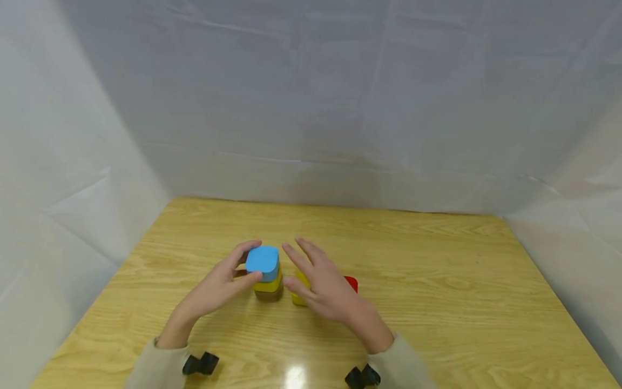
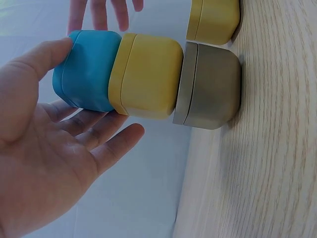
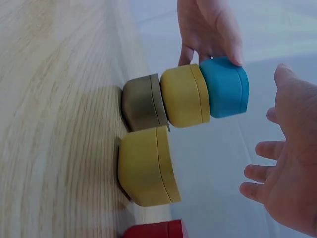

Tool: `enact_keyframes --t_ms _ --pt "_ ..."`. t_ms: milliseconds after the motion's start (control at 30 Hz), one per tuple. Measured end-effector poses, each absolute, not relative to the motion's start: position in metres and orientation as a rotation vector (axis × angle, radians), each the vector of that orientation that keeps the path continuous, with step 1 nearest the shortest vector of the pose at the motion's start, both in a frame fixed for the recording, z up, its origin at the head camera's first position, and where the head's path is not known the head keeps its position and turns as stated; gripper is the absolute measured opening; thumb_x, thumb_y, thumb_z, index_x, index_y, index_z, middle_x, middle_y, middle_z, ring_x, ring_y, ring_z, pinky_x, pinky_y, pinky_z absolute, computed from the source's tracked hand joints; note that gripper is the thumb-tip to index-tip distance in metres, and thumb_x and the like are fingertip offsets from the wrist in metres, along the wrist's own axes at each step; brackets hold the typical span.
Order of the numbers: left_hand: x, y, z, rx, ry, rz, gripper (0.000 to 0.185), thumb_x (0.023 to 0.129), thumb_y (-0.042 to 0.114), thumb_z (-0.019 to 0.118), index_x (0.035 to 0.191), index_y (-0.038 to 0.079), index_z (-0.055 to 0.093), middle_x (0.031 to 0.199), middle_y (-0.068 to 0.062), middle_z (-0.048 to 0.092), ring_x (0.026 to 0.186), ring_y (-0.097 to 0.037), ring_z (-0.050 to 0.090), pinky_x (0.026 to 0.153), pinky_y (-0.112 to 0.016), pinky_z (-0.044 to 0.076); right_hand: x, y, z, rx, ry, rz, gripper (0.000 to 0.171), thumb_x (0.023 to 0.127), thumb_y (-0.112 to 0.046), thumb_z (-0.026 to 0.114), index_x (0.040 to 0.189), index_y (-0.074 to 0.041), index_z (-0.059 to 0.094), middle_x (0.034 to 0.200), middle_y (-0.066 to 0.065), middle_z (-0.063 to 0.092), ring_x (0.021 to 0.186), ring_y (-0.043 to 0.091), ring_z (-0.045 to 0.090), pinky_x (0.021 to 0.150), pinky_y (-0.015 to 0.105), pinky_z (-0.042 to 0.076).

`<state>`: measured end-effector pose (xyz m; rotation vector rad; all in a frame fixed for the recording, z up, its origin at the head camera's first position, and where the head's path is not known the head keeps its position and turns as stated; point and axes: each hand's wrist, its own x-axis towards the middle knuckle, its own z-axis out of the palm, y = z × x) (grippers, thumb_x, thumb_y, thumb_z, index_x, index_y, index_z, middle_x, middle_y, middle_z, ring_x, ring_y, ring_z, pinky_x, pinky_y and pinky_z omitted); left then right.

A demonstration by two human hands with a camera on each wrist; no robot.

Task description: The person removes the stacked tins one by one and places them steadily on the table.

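The blue block sits at the top of a three-high stack near the middle of the desk, resting on a yellow block that in turn rests on a brown block. The stack's long axis runs straight up from the desk, though the blue block looks set slightly askew toward the left, overhanging the yellow one on that side.

The left hand is the nearer one: its fingers curl round the far side of the blue block and the thumb meets the near side, so the block lies between them, touched on both faces. In the left wrist view the thumb lies on the block's top edge while the remaining fingers are relaxed just beneath it, so the hold looks light rather than a firm clamp.

The right hand hovers just to the right of the stack with its fingers straight and spread wide, holding nothing; the blue block lies to the left of its fingertips, near but apart. The right wrist view shows clear space between that palm and the block.

A second yellow block stands on the desk just beside the stack's base, and a red block lies beyond it, partly hidden under the right hand.
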<state>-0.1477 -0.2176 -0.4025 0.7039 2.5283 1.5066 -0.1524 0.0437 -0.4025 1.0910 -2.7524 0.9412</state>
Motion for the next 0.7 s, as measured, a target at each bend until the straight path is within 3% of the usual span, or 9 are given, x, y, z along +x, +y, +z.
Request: enact_keyframes --t_ms 233,500,700 --pt "-0.147 -0.218 -0.401 0.725 2.527 1.502 0.063 0.102 0.021 0.058 0.154 0.005 0.025 0.143 -0.018 0.046 0.13 -0.035 0.047 0.102 -0.05 0.047 -0.152 0.031 -0.404 1.092 -2.73 1.005 0.061 0.103 -0.044 0.049 0.158 -0.025 0.029 0.163 0.011 0.022 0.145 0.037 0.029 0.11 0.059 0.037" --pt "-0.148 -0.218 -0.404 0.74 2.516 1.507 0.063 0.103 0.021 0.057 0.154 0.005 0.023 0.145 -0.016 0.045 0.132 -0.034 0.046 0.103 -0.046 0.048 -0.152 0.019 -0.409 1.126 -2.628 0.998 0.051 0.101 -0.029 0.06 0.149 -0.02 0.047 0.156 0.012 0.036 0.138 0.032 0.042 0.104 0.046 0.048" --pt "-0.148 -0.218 -0.404 0.735 2.517 1.506 0.063 0.103 0.021 0.057 0.155 0.007 0.024 0.144 -0.015 0.046 0.132 -0.033 0.046 0.103 -0.046 0.047 -0.151 0.012 -0.415 1.125 -2.606 0.971 0.049 0.099 -0.023 0.062 0.147 -0.019 0.049 0.154 0.012 0.038 0.127 0.027 0.05 0.096 0.036 0.053"
